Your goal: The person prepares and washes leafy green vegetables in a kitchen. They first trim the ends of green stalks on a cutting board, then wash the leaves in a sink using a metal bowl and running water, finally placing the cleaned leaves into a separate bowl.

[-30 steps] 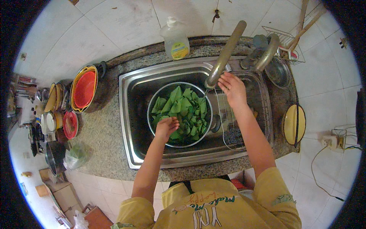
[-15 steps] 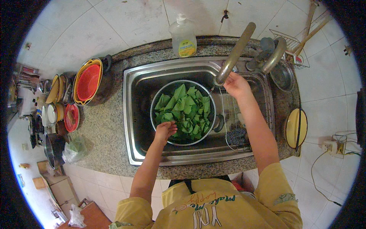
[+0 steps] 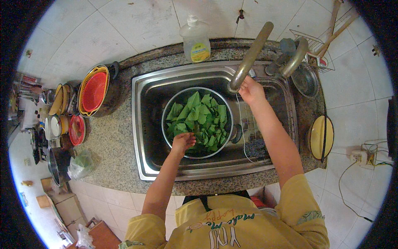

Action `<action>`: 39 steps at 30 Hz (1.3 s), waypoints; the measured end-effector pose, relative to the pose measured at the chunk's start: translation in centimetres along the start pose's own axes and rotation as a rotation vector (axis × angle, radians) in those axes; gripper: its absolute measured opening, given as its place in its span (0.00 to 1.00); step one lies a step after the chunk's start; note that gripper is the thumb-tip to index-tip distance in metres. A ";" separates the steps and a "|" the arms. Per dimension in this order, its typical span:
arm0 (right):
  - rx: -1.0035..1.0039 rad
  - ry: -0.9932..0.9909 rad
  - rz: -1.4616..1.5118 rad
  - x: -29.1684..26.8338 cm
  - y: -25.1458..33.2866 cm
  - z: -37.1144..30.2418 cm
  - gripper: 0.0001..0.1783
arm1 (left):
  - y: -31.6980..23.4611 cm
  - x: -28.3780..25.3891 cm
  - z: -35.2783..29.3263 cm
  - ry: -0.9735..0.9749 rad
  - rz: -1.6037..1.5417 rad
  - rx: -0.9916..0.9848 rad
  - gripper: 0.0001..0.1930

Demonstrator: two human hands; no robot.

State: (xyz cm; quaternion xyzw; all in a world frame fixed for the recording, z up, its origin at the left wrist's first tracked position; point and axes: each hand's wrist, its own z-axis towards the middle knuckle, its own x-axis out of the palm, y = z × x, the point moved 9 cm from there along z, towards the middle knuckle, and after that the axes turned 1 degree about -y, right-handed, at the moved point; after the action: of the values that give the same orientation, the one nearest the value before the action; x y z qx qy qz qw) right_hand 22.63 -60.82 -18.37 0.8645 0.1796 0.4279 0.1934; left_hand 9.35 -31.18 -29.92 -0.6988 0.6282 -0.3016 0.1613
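Note:
A round metal pot (image 3: 166, 108) full of green leaves (image 3: 201, 118) sits in the left part of the steel sink (image 3: 143, 168). My left hand (image 3: 183, 143) is over the front left of the leaves, its fingers loosely stretched to the right and holding nothing I can see. The faucet spout (image 3: 253, 54) reaches down over the pot's back right side. My right hand (image 3: 252, 91) is at the spout's lower end, fingers bent against it and partly hidden. No running water can be made out.
A wire rack (image 3: 248, 128) with a dark scouring pad (image 3: 257, 148) lies right of the pot. Behind the sink stands a soap bottle (image 3: 195, 39). A red basket (image 3: 94, 92) and a plastic bag (image 3: 81, 164) are on the left counter; a yellow oval lid (image 3: 321, 137) leans at right.
The whole view has shifted slightly left. My left hand has moved a little to the right over the leaves. My right hand stays by the spout.

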 end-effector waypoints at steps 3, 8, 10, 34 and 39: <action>-0.036 -0.057 -0.063 0.1 0.2 -0.3 0.06 | 0.4 -0.5 0.3 -0.015 -0.004 0.018 0.13; -0.044 -0.033 -0.065 -0.2 0.1 0.1 0.06 | 0.0 -0.2 0.0 -0.011 -0.019 0.005 0.12; -0.048 -0.014 -0.057 -0.1 0.1 0.1 0.06 | -0.3 0.0 -0.3 -0.018 -0.025 -0.001 0.12; -0.058 -0.143 -0.351 -1.5 -3.4 -4.1 0.28 | -0.8 -0.3 1.2 -0.042 0.033 0.038 0.11; -0.084 -0.156 -0.221 -2.1 -4.1 -3.7 0.23 | -0.8 -0.9 2.0 -0.032 0.058 0.077 0.11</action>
State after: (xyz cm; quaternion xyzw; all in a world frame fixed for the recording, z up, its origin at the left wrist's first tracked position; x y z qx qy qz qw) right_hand 17.86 -57.63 -19.66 0.8613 0.2399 0.3424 0.2888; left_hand 11.19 -30.52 -31.19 -0.6784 0.6335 -0.3096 0.2064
